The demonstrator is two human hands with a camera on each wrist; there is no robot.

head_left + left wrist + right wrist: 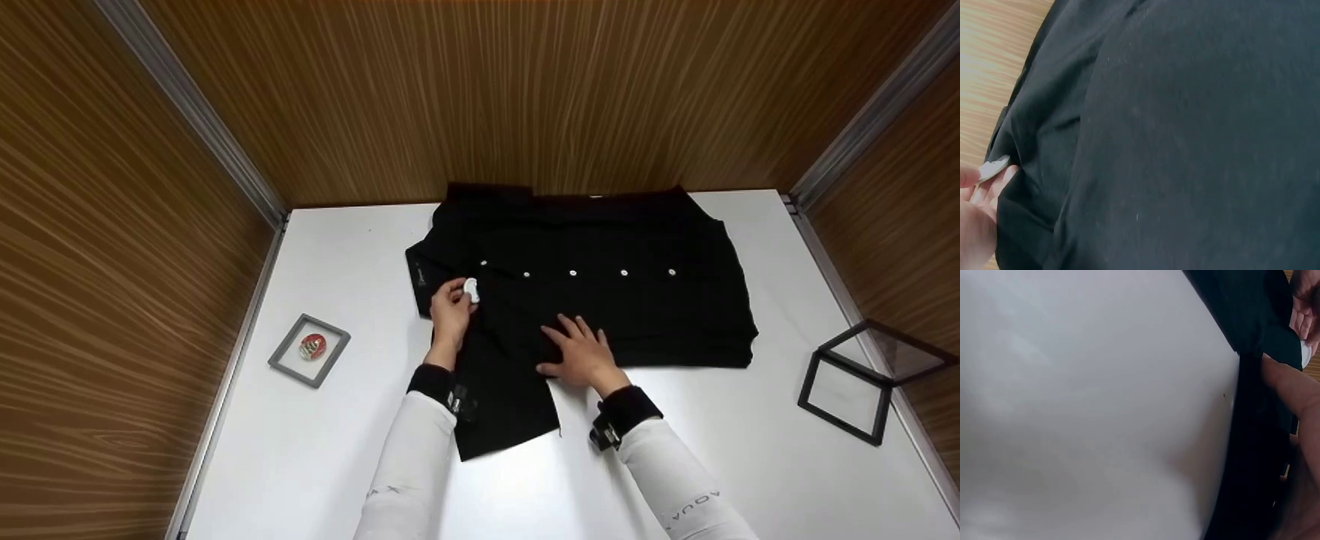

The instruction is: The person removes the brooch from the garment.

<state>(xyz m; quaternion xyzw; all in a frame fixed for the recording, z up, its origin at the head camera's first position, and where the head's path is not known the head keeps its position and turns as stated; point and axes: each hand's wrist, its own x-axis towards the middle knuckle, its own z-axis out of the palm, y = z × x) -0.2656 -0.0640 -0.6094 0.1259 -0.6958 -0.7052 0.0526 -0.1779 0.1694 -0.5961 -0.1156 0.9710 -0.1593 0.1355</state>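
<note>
A black shirt (600, 315) with a row of white buttons lies spread on the white table, its collar end to the right in the head view unclear. My left hand (451, 313) pinches a small white flat object (471, 290) between thumb and fingers, just over the shirt's left part. That object's kind is not plain; in the left wrist view the white piece (995, 167) shows edge-on beside the cloth. My right hand (581, 351) rests on the shirt's near edge with its fingers spread. In the right wrist view, the thumb (1289, 382) lies on the black cloth.
On the left of the table (337, 465) lies a grey square frame (335, 357) holding a red round badge (313, 346). An opened dark frame (840, 429) stands at the right. Wood-grain panels (525, 97) wall the table at the back and sides.
</note>
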